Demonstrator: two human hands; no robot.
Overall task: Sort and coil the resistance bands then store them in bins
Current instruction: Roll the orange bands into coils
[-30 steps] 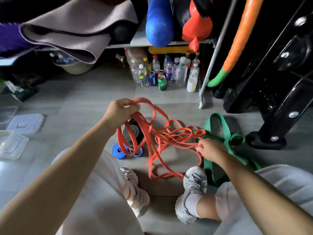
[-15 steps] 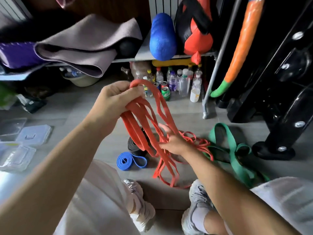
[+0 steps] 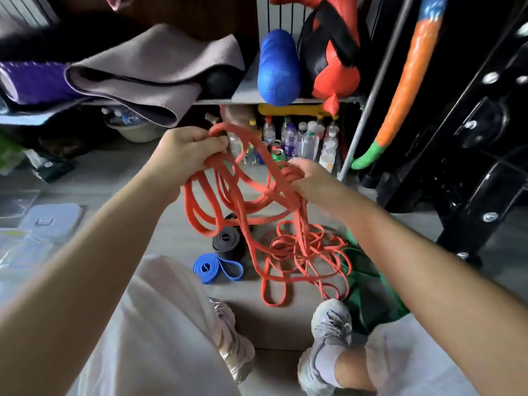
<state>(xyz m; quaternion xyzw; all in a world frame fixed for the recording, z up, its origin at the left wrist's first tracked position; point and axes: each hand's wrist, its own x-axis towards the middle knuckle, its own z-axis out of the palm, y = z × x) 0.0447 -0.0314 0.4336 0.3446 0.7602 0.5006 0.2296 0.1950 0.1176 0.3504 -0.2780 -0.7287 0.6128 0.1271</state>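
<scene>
A tangle of orange resistance bands (image 3: 257, 207) hangs between my two hands and trails down to the floor. My left hand (image 3: 188, 151) grips several loops of it at the upper left. My right hand (image 3: 307, 178) grips other strands at the right, a little lower. On the floor below lie a coiled black band (image 3: 227, 241) and a coiled blue band (image 3: 214, 268). A green band (image 3: 368, 292) lies loose on the floor under my right forearm, partly hidden by it.
Clear plastic bins and lids (image 3: 37, 224) lie on the floor at the left. Bottles and cans (image 3: 297, 141) stand under a shelf (image 3: 248, 92) holding mats and a blue roller (image 3: 278, 68). A black rack (image 3: 457, 167) fills the right. My shoes (image 3: 328, 338) are planted below.
Both hands rose with the orange bands. My right hand left the floor pile, came up and took hold of strands near my left hand; more of the tangle now hangs off the floor.
</scene>
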